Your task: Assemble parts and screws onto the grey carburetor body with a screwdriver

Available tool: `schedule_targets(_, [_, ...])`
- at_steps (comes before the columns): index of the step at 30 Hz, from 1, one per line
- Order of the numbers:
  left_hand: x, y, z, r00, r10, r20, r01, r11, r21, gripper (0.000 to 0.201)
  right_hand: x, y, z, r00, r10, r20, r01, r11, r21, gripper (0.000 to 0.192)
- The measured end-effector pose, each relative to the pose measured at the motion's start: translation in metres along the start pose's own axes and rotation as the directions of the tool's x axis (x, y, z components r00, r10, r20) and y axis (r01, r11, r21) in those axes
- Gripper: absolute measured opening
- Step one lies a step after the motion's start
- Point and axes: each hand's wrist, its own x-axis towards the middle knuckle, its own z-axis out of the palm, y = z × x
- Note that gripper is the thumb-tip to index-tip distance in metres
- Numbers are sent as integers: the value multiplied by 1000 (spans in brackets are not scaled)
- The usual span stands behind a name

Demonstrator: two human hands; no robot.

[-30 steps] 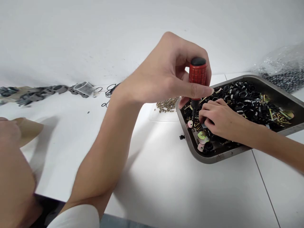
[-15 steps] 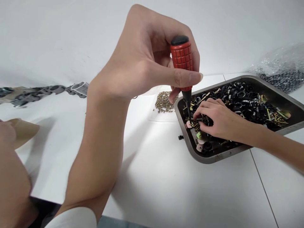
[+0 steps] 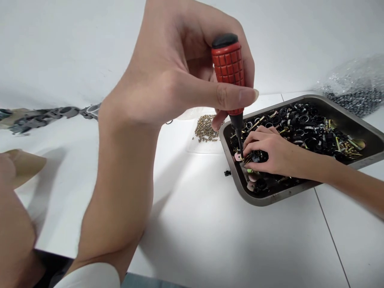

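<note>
My left hand (image 3: pixel 180 68) is wrapped round a screwdriver (image 3: pixel 228 66) with a red ridged handle and a black cap. Its shaft points down into a metal tray (image 3: pixel 264 200), at the near left corner. My right hand (image 3: pixel 273 154) reaches in from the right, fingers curled and thumb and forefinger close together by the screwdriver's tip. Whatever they pinch is too small to make out. Around the fingertips lie thin brass-coloured screws, a pinkish disc (image 3: pixel 238 157) and black ring-shaped parts (image 3: pixel 260 185).
Small brass-coloured pieces (image 3: pixel 207 127) lie on a clear sheet left of the tray. A plastic bag of dark small parts (image 3: pixel 355 96) rests behind it. At far left are grey parts (image 3: pixel 57 116) and another hand (image 3: pixel 7 166) beside a tan piece (image 3: pixel 28 166).
The left hand and the screwdriver's handle have shifted slightly up and left. My right thumb and forefinger have closed in towards the screwdriver's tip.
</note>
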Motion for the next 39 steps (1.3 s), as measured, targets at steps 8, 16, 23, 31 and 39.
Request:
schedule_targets(8, [0,1,1,1000,-27,-3,27,999,-26,20,1,-1,-2,1000,-3,26,2,999,33,18])
schedule_targets(16, [0,0,0,1000,13,6,-12,1000,-5,18,1,-1,0,999,-2,42,3,1000,-16,20])
schedule_targets(23, [-2,2,-2,999,-37,-24,36,999,-8,18,0,2,3,999,-21,50,25,996,-83,18])
schedule_targets(31, [-7,2,-10,994,-48,-100,42,998,-56,14,-1,3,3,996,-63,66,69,993,-91,17])
schedule_targets(39, [-17,-2,-40,962,-100,-253,122,990,75,25,-5,8,8,994,-92,55,95,994,-51,17])
